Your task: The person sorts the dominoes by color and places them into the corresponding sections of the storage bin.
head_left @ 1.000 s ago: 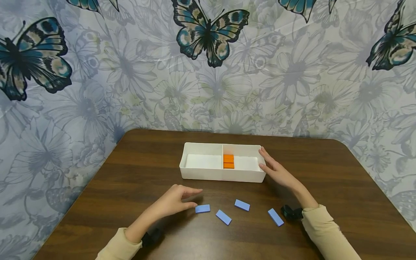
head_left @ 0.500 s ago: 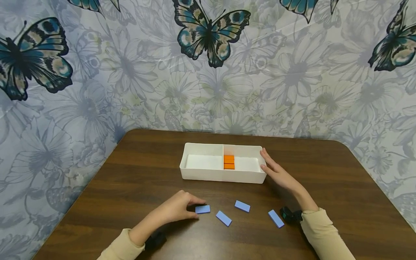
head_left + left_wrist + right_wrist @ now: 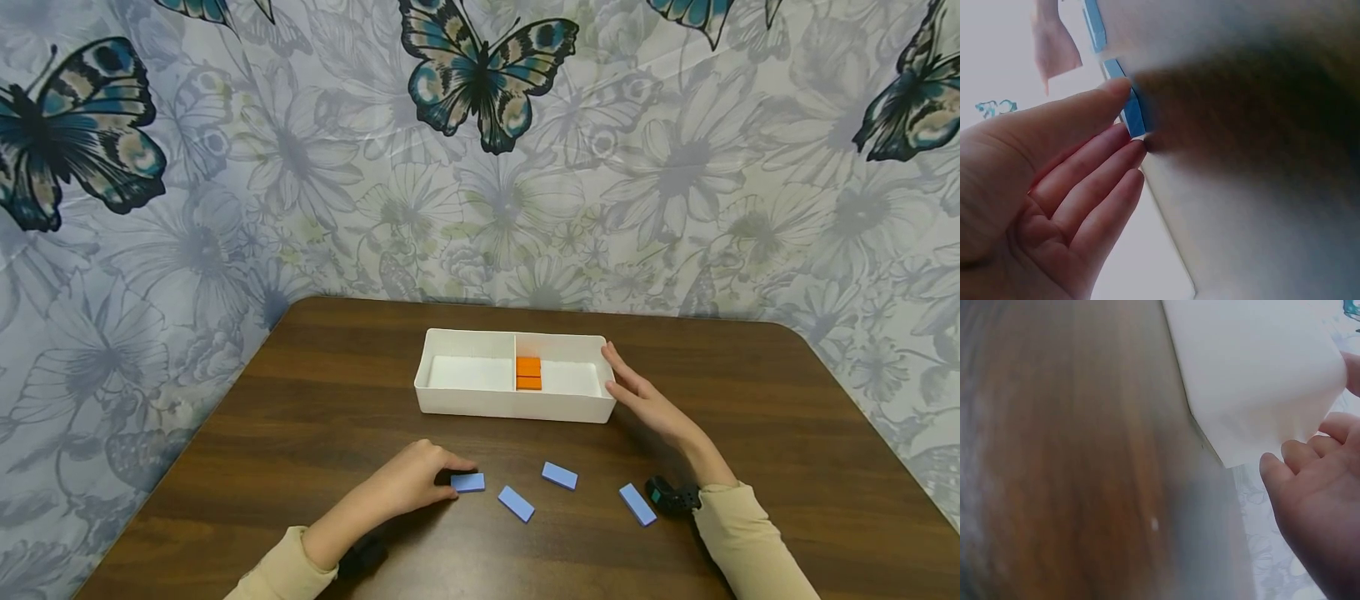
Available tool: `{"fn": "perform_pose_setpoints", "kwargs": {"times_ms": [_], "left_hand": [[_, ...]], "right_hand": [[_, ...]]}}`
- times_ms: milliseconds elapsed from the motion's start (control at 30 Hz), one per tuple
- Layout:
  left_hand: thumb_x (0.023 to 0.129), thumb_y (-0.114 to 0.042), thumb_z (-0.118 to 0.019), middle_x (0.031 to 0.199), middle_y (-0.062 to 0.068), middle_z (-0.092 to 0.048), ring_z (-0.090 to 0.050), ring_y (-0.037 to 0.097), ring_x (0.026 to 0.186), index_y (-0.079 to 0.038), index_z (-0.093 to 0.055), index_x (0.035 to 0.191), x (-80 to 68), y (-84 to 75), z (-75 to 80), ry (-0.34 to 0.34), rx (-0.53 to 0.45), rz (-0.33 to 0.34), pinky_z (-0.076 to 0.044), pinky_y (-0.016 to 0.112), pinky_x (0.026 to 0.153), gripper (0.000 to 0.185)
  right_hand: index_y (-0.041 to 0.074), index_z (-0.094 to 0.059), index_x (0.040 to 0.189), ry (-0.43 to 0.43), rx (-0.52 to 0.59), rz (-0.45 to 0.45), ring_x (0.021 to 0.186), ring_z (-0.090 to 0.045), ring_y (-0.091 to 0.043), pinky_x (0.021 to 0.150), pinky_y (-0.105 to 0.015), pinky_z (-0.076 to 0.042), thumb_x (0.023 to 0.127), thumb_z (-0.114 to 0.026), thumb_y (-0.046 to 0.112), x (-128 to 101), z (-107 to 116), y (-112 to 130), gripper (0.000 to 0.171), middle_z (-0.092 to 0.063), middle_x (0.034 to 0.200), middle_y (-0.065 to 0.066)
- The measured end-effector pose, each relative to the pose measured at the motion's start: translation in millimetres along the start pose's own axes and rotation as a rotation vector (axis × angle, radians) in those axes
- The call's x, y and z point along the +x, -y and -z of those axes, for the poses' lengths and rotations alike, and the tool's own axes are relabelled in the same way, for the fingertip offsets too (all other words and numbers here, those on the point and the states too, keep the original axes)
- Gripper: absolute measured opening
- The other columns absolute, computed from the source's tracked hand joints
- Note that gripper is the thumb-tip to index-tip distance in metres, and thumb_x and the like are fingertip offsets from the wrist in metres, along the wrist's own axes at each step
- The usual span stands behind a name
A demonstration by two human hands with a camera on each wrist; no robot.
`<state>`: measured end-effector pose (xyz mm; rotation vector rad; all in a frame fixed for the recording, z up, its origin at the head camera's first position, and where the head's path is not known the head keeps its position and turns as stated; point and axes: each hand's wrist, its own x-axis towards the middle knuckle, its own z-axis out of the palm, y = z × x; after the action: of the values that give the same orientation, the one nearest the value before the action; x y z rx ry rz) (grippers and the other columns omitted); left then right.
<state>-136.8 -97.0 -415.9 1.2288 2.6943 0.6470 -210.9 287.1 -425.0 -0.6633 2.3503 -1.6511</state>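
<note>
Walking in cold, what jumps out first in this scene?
The white two-compartment tray in the middle of the dark wooden table, with orange blocks in its right compartment against the divider. In front of it lie four blue tiles; the left hand pinches the leftmost blue tile, while the right hand rests flat against the tray's right end. Big butterfly-print fabric fills the background.

Our left hand (image 3: 408, 483), which hovered open just left of the leftmost blue block (image 3: 468, 482) in the lower middle of the frame, has come down onto the bench (image 3: 300, 400); its fingers (image 3: 1116, 150) and thumb now close on that block's near end.
</note>
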Motion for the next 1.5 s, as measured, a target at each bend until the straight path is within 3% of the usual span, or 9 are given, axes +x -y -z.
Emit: {"fn": "perform_pose_setpoints", "kwargs": {"times_ms": [367, 1167, 1333, 1500], "left_hand": [[0.076, -0.008, -0.078, 0.099, 0.001, -0.069, -0.063, 0.008, 0.085, -0.005, -0.072, 0.106, -1.5, -1.1, 3.0, -0.039, 0.023, -0.005, -0.051, 0.02, 0.068, 0.03], [0.074, -0.005, -0.079, 0.093, 0.001, -0.07, -0.065, 0.011, 0.083, -0.006, -0.075, 0.095, 1.7, 7.1, 1.7, -0.086, 0.064, -0.018, -0.052, 0.021, 0.068, 0.022], [0.076, -0.005, -0.077, 0.091, 0.001, -0.07, -0.064, 0.007, 0.082, -0.005, -0.075, 0.094, 4.1, 12.1, -0.6, -0.098, -0.043, -0.013, -0.051, 0.019, 0.068, 0.018], [0.077, 0.001, -0.074, 0.09, 0.005, -0.07, -0.065, 0.008, 0.08, 0.0, -0.074, 0.095, 9.2, 17.0, 0.6, -0.132, -0.239, 0.004, -0.05, 0.017, 0.066, 0.018]], "right_hand": [[0.01, -0.006, 0.151, 0.007, 0.023, 0.026, 0.138, 0.012, -0.025, 0.104, -0.059, 0.001, 0.102, -0.04, 0.014, 1.6, 0.9, 2.0, 0.06, 0.011, 0.154, -0.006], [0.009, -0.008, 0.151, 0.002, 0.018, 0.039, 0.138, 0.013, -0.029, 0.102, -0.062, 0.003, 0.101, -0.042, 0.012, 2.5, 1.9, -0.7, 0.06, 0.01, 0.154, -0.01], [0.012, -0.008, 0.151, 0.005, 0.022, 0.014, 0.138, 0.012, -0.026, 0.103, -0.062, 0.003, 0.101, -0.041, 0.014, 0.7, 1.7, -3.0, 0.06, 0.01, 0.154, -0.005], [0.012, -0.008, 0.151, 0.003, 0.024, 0.013, 0.138, 0.011, -0.025, 0.103, -0.061, 0.003, 0.101, -0.042, 0.014, -0.3, 1.4, -3.4, 0.06, 0.009, 0.154, -0.005]]}}
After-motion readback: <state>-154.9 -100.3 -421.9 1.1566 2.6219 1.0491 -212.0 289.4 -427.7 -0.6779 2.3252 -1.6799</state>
